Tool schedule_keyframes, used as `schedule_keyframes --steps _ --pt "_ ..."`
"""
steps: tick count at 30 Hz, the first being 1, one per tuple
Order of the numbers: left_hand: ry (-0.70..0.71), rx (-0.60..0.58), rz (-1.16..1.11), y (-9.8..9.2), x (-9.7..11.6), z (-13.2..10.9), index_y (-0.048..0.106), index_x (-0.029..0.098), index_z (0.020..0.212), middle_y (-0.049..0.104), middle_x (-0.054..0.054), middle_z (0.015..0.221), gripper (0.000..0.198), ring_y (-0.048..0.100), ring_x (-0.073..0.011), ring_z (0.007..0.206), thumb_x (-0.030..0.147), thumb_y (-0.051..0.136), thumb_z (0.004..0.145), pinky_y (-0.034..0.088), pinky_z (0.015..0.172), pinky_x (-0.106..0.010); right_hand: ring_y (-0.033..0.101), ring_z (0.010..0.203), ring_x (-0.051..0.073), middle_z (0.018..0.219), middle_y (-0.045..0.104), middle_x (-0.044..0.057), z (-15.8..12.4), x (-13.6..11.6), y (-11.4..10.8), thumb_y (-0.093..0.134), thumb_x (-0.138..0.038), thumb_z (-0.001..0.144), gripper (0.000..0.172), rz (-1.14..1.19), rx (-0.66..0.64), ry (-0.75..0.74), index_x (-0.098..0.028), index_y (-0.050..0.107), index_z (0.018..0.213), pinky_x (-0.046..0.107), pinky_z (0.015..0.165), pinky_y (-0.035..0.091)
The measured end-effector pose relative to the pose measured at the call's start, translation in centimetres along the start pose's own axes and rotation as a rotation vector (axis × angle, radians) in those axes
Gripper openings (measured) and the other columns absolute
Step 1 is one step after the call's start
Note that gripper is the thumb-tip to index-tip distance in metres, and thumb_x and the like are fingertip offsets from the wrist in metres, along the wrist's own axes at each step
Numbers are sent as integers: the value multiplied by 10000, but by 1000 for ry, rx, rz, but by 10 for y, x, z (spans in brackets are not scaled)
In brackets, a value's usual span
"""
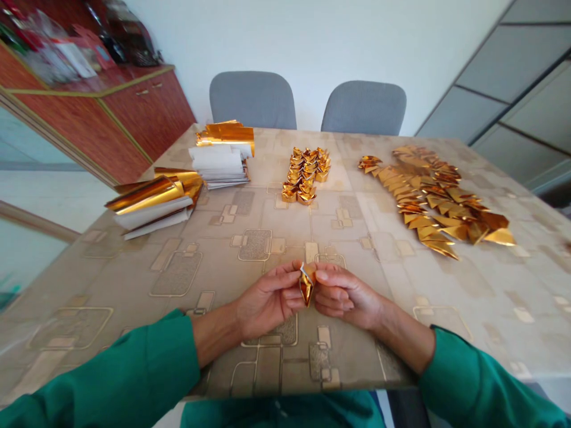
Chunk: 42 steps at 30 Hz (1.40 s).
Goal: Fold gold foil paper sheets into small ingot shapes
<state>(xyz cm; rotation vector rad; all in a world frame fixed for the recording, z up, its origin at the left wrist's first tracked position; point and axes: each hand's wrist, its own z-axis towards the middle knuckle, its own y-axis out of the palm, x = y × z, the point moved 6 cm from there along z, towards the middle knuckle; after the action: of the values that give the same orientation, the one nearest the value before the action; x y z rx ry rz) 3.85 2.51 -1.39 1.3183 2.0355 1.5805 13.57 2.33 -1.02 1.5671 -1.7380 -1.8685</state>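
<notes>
Two hands, left (267,300) and right (345,294), pinch folded gold foil (306,288), half hidden by fingers (328,295).

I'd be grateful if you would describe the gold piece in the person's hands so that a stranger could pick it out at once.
At the near edge of the patterned table, the left hand and right hand meet. Between them is a small folded gold foil piece, point downward. Unlike the gold pieces further up the table, it is held in the air.

The foil piece (306,286) is coloured gold, the tablecloth (111,279) is patterned with gold-outlined rectangles, and the sleeves (98,371) are green.
</notes>
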Motion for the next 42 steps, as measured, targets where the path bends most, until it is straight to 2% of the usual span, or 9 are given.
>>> schedule_keyframes --steps 5,8,14,17,20,26,32,38,42 --pt "42 99 47 -8 4 0 691 178 876 646 6 744 301 514 -36 547 123 857 631 416 510 -135 162 316 38 378 403 -139 1 3 -2 696 -358 855 204 -50 74 -13 -185 613 923 169 348 179" --pt "47 125 82 -11 5 -1 682 169 860 652 1 747 256 544 -54 577 156 842 661 439 538 -158 184 323 37 392 424 -133 1 3 -1 709 -320 847 170 -40 78 15 -194 607 899 173 361 186" --pt "103 99 167 -7 12 -2 661 161 833 636 7 718 226 588 -83 632 202 825 683 463 577 -191 145 339 35 384 361 -148 1 4 -7 691 -285 856 138 20 129 30 -188 600 893 182 390 185" --pt "145 98 268 -5 14 -4 633 172 856 632 17 752 279 577 -82 647 213 835 667 455 591 -202 134 340 34 382 337 -150 2 4 -8 688 -291 857 144 13 153 22 -179 598 854 183 384 172" --pt "202 152 395 -4 16 -6 594 177 842 609 34 734 314 537 -74 623 194 835 641 422 569 -203 138 345 29 390 327 -144 3 3 -6 684 -286 859 173 12 167 13 -169 584 780 179 383 176" --pt "263 266 466 -2 18 -6 541 178 767 558 48 670 260 491 -77 602 161 761 630 392 558 -208 151 346 32 395 317 -142 2 4 -3 689 -293 850 169 -11 193 28 -174 592 779 173 379 183" --pt "213 230 430 -2 16 -6 551 188 821 572 36 720 293 522 -95 626 231 784 649 444 585 -234 146 352 35 389 322 -134 3 4 -6 685 -308 853 241 -26 199 13 -176 554 699 178 381 179" --pt "291 291 542 -3 20 -5 526 182 747 541 48 647 249 460 -70 548 262 756 694 399 512 -198 145 362 43 392 342 -129 4 4 -8 662 -303 870 233 -11 201 9 -180 562 699 177 385 183" --pt "273 263 503 -4 20 -4 538 182 774 558 39 679 256 495 -86 579 289 759 702 452 533 -216 136 367 43 400 345 -130 4 3 -8 681 -293 852 235 12 211 18 -180 551 692 172 384 188"
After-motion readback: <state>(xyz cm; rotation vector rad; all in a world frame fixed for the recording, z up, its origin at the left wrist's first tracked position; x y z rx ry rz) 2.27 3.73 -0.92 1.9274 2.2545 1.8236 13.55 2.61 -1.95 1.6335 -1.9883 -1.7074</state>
